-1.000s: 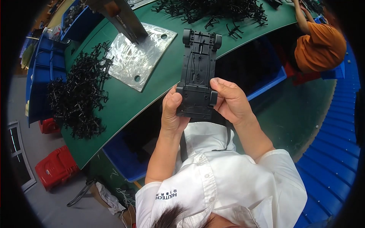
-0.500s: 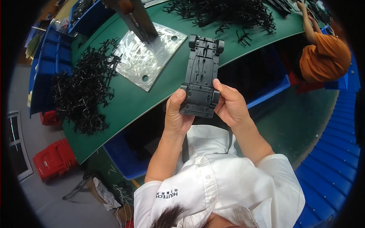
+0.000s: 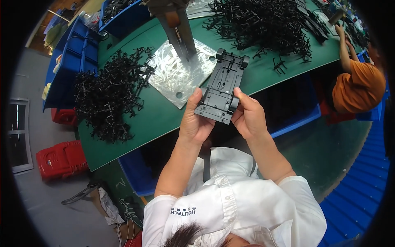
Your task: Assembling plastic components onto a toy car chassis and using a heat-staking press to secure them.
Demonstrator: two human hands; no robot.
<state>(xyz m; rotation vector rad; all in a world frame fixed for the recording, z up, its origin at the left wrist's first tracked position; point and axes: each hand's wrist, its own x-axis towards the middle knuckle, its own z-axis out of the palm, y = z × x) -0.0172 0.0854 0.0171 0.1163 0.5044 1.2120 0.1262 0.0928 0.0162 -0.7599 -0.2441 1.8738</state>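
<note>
Between my two hands is a black plastic toy car chassis (image 3: 222, 84), its long flat face turned up and its far end leaning to the right. My left hand (image 3: 196, 117) grips the near left corner, thumb on the edge. On the near right side my right hand (image 3: 250, 114) holds the other edge, thumb on top. The fingers beneath the chassis are mostly hidden. Just beyond it, a shiny metal base plate (image 3: 173, 78) lies on the green table (image 3: 164, 119), with an upright metal machine column (image 3: 177, 31) rising over it.
Heaps of small black plastic parts lie on the table, one pile (image 3: 109, 94) at left and a larger pile (image 3: 263, 24) at the back. Blue bins (image 3: 74, 61) stand at the left edge. A red stool (image 3: 61, 160) is at lower left. A person in an orange shirt (image 3: 360, 88) works at right.
The chassis has tilted, its far end swinging right and its near end left. Both hands still hold it. The view has shifted, so the table and plate appear further right.
</note>
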